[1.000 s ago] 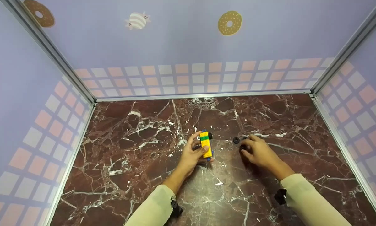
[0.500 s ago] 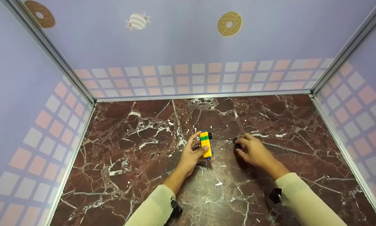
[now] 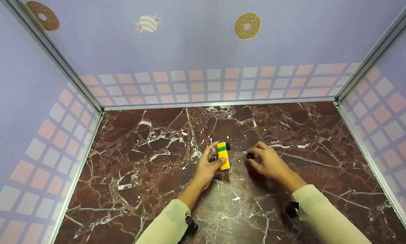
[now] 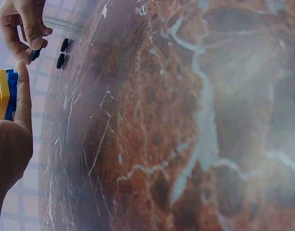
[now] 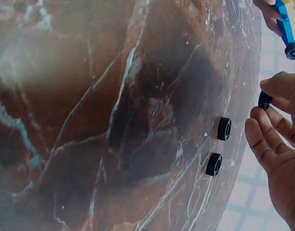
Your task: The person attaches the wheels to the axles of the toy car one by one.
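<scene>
My left hand (image 3: 205, 167) grips a toy brick car (image 3: 225, 162), yellow on top with a green band and a blue base. One black wheel (image 5: 293, 51) is mounted at its far right corner. Between the thumb and fingers of my right hand (image 3: 270, 164) a loose black wheel (image 5: 265, 100) is pinched, raised above the table and apart from the car on its right side. Two more black wheels, one (image 5: 224, 128) beside the other (image 5: 214, 164), stand on the table below the right hand; the hand hides them in the head view.
The dark red marbled table (image 3: 148, 196) has white veins and small white flecks. Lilac panels with pink and white squares, such as the back wall (image 3: 196, 44), enclose it on the back, left and right. A metal strip (image 3: 219, 104) runs along the rear edge.
My right hand has shifted left towards the car, now with a wheel between its fingers, and passed over where a loose wheel showed. The left hand and the car have barely moved.
</scene>
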The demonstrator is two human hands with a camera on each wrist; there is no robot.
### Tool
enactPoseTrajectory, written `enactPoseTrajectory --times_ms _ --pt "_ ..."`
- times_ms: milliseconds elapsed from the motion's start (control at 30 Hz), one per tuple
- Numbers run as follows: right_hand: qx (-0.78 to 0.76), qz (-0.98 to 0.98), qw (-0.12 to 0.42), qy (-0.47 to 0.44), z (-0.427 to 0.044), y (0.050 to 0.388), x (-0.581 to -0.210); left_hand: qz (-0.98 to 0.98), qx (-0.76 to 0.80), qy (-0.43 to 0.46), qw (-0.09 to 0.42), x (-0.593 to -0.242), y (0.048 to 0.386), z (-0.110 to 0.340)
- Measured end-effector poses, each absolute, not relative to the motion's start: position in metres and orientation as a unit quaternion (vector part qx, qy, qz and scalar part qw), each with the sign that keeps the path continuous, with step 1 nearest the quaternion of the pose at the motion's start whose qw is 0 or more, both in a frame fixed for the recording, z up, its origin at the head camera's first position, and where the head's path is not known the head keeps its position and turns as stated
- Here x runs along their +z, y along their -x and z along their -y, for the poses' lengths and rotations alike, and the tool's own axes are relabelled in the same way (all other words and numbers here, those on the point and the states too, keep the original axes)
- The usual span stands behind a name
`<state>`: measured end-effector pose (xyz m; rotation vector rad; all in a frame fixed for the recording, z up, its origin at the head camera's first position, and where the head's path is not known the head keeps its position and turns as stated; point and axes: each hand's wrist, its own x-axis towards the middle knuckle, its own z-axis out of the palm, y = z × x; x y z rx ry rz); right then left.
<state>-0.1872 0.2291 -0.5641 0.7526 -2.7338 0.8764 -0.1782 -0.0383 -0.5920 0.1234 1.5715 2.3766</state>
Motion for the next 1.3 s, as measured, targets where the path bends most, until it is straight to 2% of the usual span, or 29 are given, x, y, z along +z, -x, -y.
enactPoseTrajectory --times_ms 400,1300 --pt "0.308 0.906 0.093 -0.274 -0.215 0.188 -0.560 -0.535 0.832 -0.042 0.143 -0.592 0.179 0.039" --pt "0.337 0.892 0.043 -0.299 -0.189 0.179 -0.549 -0.548 0.823 -0.035 0.145 -0.593 0.180 0.038"
